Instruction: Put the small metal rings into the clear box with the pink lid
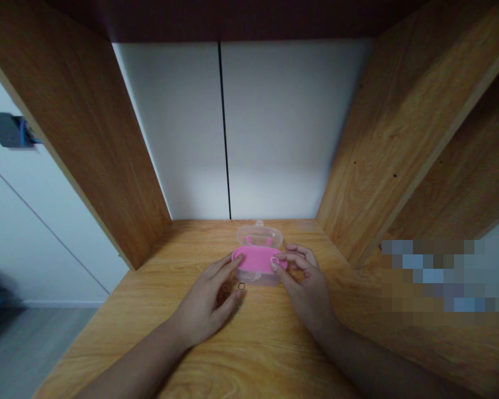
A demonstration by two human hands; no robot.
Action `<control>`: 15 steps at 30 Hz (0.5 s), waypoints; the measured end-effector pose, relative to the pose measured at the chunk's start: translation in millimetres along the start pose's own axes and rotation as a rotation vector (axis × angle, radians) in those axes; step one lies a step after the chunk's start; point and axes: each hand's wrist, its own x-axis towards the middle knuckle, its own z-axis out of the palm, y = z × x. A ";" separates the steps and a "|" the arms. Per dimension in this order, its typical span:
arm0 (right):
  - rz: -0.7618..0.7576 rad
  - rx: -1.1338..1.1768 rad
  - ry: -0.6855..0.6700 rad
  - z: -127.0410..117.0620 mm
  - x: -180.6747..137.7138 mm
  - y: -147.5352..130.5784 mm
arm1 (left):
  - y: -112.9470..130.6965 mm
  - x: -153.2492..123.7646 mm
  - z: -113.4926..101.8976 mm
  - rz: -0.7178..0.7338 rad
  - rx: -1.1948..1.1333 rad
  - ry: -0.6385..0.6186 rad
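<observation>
A small pink box (255,259) with a clear hinged lid (259,234) standing open rests on the wooden desk (249,343), in the middle of the view. My left hand (210,302) lies on the desk with fingers stretched out, its fingertips touching the box's left edge. Several small dark rings (238,286) lie on the wood under its fingers. My right hand (305,282) is at the box's right edge, thumb and fingers pinched on the rim.
Wooden side panels (87,138) rise on both sides of the desk, with a white back wall (274,133) behind. A blurred patch (441,282) sits on the right. Floor shows at the lower left.
</observation>
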 end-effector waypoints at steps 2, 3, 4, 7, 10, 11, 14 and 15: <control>0.026 0.013 0.006 0.5 0.9 0.2 | -0.9 -0.5 1.0 0.014 0.004 -0.007; 0.036 0.021 0.005 0.8 1.2 0.5 | -1.4 -0.6 1.3 0.016 0.004 -0.007; 0.044 0.031 0.005 1.3 1.3 1.1 | -1.9 -0.7 1.4 0.017 0.003 -0.003; 0.077 0.053 0.015 2.4 1.8 4.6 | -3.0 -0.9 1.2 0.023 -0.001 0.007; 0.109 0.051 0.024 2.8 2.6 8.8 | -3.5 -1.4 0.9 0.019 0.002 0.004; 0.118 0.049 0.026 2.8 3.0 9.8 | -3.5 -1.6 1.0 0.015 0.003 -0.002; 0.142 0.039 0.026 2.5 3.7 11.7 | -3.4 -2.0 1.6 0.003 0.000 -0.003; 0.145 0.038 0.028 2.5 3.7 12.1 | -3.3 -2.2 1.8 0.002 -0.002 -0.001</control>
